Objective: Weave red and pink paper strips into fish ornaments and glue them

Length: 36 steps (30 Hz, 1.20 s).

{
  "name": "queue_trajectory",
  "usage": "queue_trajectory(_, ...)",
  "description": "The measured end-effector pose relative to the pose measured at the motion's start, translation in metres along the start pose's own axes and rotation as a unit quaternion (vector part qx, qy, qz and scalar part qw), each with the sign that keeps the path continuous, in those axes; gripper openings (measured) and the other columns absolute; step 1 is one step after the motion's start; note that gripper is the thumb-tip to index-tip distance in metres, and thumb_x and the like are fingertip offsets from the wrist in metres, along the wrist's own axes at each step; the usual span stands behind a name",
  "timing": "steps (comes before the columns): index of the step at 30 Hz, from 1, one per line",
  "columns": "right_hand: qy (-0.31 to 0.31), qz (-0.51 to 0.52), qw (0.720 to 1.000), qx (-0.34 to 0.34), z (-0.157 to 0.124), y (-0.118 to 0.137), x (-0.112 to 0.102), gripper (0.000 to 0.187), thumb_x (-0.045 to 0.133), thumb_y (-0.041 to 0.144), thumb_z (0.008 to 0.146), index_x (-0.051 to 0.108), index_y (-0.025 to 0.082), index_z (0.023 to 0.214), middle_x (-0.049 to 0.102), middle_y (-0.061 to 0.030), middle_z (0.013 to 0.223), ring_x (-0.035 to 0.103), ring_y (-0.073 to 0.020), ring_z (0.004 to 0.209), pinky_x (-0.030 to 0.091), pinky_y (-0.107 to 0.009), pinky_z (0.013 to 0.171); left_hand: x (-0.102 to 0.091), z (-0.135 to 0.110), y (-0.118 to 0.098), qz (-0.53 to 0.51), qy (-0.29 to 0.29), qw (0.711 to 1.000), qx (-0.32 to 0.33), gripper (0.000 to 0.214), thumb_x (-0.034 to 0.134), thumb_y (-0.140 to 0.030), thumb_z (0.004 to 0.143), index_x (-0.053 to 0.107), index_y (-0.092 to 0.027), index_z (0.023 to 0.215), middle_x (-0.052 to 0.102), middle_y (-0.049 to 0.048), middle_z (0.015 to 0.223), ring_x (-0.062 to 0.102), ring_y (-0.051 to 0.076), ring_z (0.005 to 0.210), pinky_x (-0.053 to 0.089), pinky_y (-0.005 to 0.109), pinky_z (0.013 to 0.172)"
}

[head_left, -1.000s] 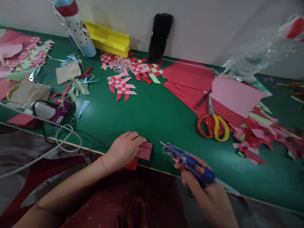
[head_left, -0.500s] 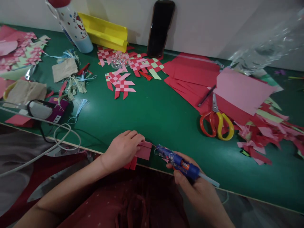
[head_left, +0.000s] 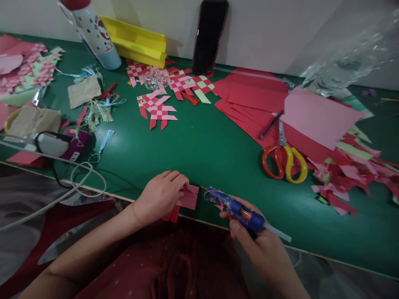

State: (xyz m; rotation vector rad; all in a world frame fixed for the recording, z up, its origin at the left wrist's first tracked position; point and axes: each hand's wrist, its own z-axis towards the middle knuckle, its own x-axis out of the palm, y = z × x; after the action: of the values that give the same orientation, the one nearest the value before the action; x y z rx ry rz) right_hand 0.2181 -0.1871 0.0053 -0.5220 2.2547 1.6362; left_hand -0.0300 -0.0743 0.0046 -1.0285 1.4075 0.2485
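My right hand (head_left: 254,232) is wrapped round a blue glue gun (head_left: 235,208), a pale glue stick (head_left: 279,232) poking from its back end. The gun's nozzle points left, close to the right edge of a pink paper piece (head_left: 189,197). At the table's front edge, my left hand (head_left: 163,193) has its fingers curled over this pink paper. Red paper strips (head_left: 171,214) show beneath that hand and overhang the edge. Part of the paper is hidden under my fingers. Ahead of my hands lies a woven pink-and-red paper fish (head_left: 156,109).
Scissors (head_left: 283,162) rest on red paper sheets (head_left: 252,91) at the right, beside paper scraps (head_left: 346,174). A phone (head_left: 210,37) leans on the wall near a bottle (head_left: 96,37) and folded yellow paper (head_left: 134,41). Tassels (head_left: 101,112) and a white cable (head_left: 84,178) lie left.
The glue gun in my right hand has shifted slightly to the right, away from the pink paper. My left hand has stayed almost still.
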Motion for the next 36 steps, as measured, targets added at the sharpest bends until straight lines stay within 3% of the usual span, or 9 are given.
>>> queue_trajectory(6,0.029,0.013,0.999,-0.002,0.003,0.007,0.003,0.040,0.050,0.041,0.094,0.047,0.022,0.129,0.074,-0.0069,0.095,0.068,-0.0167,0.067,0.056,-0.030,0.063,0.000,0.001,0.000,-0.015,-0.001,1.000,0.001,0.013,0.053,-0.010,0.088,0.053,-0.018,0.099,0.060,0.0035,0.095,0.055,0.021,0.090,0.046,0.040,0.087)
queue_trajectory(13,0.071,0.036,0.996,-0.027,0.016,0.014,0.012,0.040,0.048,0.042,0.096,0.046,0.022,0.131,0.072,-0.0066,0.096,0.069,-0.0177,0.077,0.057,-0.030,0.069,0.000,-0.001,0.001,-0.026,-0.014,1.000,0.009,0.023,0.045,-0.001,0.083,0.054,-0.016,0.097,0.061,0.0045,0.093,0.056,0.021,0.090,0.047,0.038,0.088)
queue_trajectory(22,0.044,-0.092,0.991,-0.082,0.023,0.024,0.014,0.038,0.047,0.036,0.096,0.043,0.024,0.131,0.064,-0.0113,0.120,0.069,-0.0210,0.096,0.057,-0.031,0.077,0.003,-0.003,0.003,-0.036,-0.043,0.998,0.017,0.023,0.043,-0.001,0.085,0.054,-0.017,0.099,0.061,0.0053,0.094,0.056,0.021,0.090,0.048,0.038,0.087)
queue_trajectory(26,0.041,-0.128,0.988,-0.078,0.020,0.023,0.017,0.040,0.043,0.034,0.097,0.038,0.023,0.135,0.066,-0.0120,0.116,0.072,-0.0219,0.087,0.057,-0.028,0.063,0.004,-0.002,0.003,-0.038,-0.048,0.998,0.016,0.022,0.044,-0.002,0.086,0.053,-0.017,0.099,0.062,0.0052,0.094,0.056,0.021,0.090,0.048,0.038,0.086)
queue_trajectory(31,0.016,-0.169,0.982,-0.083,0.016,0.024,0.020,0.042,0.042,0.035,0.096,0.038,0.022,0.136,0.069,-0.0115,0.104,0.073,-0.0242,0.080,0.057,-0.033,0.065,0.005,-0.002,0.004,-0.050,-0.052,0.997,0.010,0.020,0.045,-0.003,0.086,0.052,-0.018,0.098,0.062,0.0044,0.094,0.057,0.020,0.090,0.048,0.038,0.085)
queue_trajectory(36,0.012,-0.206,0.976,-0.073,0.014,0.031,0.019,0.042,0.038,0.036,0.096,0.040,0.017,0.134,0.072,-0.0115,0.091,0.072,-0.0240,0.063,0.055,-0.033,0.055,0.004,-0.003,0.004,-0.060,-0.047,0.997,0.004,0.016,0.047,-0.005,0.088,0.052,-0.018,0.096,0.062,0.0049,0.093,0.057,0.020,0.089,0.048,0.037,0.084)
